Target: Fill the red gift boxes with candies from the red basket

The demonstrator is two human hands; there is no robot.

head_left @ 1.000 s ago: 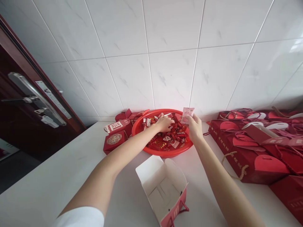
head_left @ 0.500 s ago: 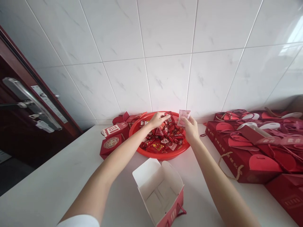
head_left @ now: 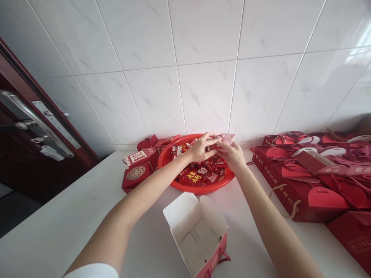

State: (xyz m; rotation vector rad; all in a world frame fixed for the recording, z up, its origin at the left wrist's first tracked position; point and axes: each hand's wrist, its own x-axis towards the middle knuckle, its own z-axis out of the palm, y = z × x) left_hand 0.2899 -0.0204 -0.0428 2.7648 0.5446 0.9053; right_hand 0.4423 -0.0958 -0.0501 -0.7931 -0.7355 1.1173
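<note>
Over the red plastic basket (head_left: 166, 178), my two hands meet. My right hand (head_left: 234, 156) is closed on a pink packet (head_left: 228, 138), which sticks up above the fingers. Reaching across to it, my left hand (head_left: 199, 150) pinches a small red wrapped candy (head_left: 218, 139) against the right hand's fingers. Many red wrapped candies (head_left: 193, 177) fill the basket below. In front of the basket stands a box (head_left: 193, 244) with its lid flaps up, showing a bare white inside and a red cord handle.
Several red gift boxes (head_left: 301, 193) with cord handles crowd the right side of the white table (head_left: 87, 204). Smaller red boxes (head_left: 136, 177) sit left of the basket. Behind is a tiled wall (head_left: 205, 92); a dark red door (head_left: 29, 162) stands at the left.
My left hand has moved right, from above the candies to my right hand, bringing a red candy with it. My right hand still holds the pink packet. The view has shifted slightly.
</note>
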